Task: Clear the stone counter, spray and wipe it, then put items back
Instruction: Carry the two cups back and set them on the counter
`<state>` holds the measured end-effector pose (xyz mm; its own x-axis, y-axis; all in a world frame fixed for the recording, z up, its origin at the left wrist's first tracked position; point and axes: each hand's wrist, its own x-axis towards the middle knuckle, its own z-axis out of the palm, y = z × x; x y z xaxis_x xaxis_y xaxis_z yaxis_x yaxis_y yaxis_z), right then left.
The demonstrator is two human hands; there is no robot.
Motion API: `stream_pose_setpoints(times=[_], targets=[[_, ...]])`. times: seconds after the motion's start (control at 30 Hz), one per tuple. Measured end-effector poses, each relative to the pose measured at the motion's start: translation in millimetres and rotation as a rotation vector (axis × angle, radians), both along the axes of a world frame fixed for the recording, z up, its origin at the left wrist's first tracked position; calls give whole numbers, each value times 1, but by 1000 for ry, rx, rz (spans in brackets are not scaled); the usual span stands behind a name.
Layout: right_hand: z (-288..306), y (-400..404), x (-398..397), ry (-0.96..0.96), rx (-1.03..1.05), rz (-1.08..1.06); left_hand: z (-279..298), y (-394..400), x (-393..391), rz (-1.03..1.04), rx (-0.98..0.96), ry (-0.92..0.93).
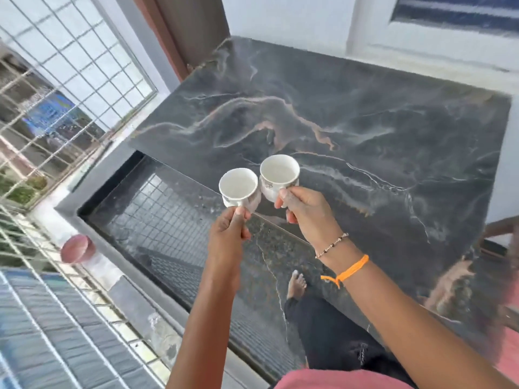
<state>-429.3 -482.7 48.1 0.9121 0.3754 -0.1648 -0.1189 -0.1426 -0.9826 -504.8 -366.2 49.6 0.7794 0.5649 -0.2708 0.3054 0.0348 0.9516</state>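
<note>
Head view
Left hand: the left hand pinches the handle of the left cup between thumb and curled fingers, cup held upright in the air.
Right hand: the right hand grips the right cup at its handle side, thumb against the cup wall, fingers curled round; cup upright and raised.
Cups: both white, open mouths up, nothing visible inside. The right cup carries a faint printed pattern on its wall. The two cups sit side by side, rims near each other or just touching; cannot tell which.
Stone counter: the dark veined stone counter lies beyond and to the right of both hands. Both cups hang over its near-left edge. Its visible surface is bare.
Wrist items: a beaded bracelet and an orange thread sit on the right wrist.
Below the hands: polished dark floor reflecting a grille; a bare foot under the right forearm.
Left of the hands: a metal window grille; a pink round object on the ledge, blurred.
Beyond the counter: a white wall.
</note>
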Motion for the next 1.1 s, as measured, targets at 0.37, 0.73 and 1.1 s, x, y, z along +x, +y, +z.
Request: stream_pose_setpoints(times=[0.37, 0.73, 1.1], targets=[[-24, 168, 105, -110, -128, -33, -10, 157, 112, 14, 34, 52], [-28, 290, 242, -104, -188, -249, -24, 294, 276, -197, 15, -1], [-60, 410, 409, -59, -221, -586, -55, 409, 478, -491, 73, -34]])
